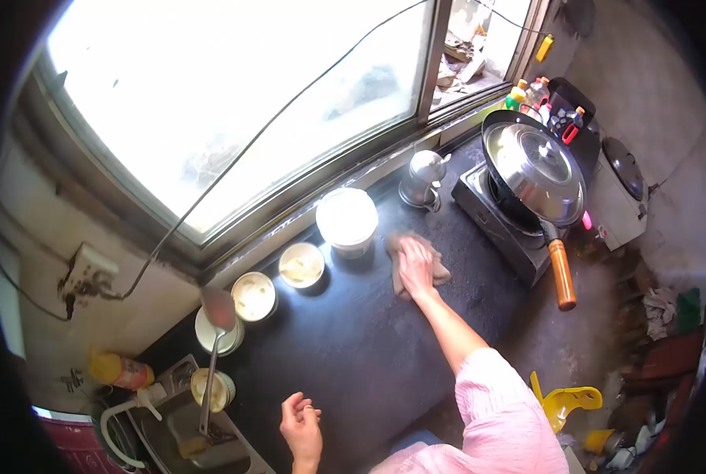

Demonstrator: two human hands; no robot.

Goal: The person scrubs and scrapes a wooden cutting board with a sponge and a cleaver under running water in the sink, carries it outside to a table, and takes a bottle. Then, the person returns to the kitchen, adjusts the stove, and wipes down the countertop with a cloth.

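My right hand (417,267) presses down on a crumpled brownish cloth (441,272) lying on the dark countertop (329,340). Its fingers are bunched over the cloth, which shows on both sides of the hand. Near the counter's front edge, my left hand (301,430) hovers with loosely curled fingers and nothing visible in it. A white tub (347,220) and a metal jug (423,180) stand beyond the cloth, near the window.
A lidded wok (536,170) sits on a gas stove (491,221), its wooden handle (561,276) pointing toward me. Several small tubs (254,296) line the window side. A long-handled ladle (211,371) lies across one tub toward the sink (171,426).
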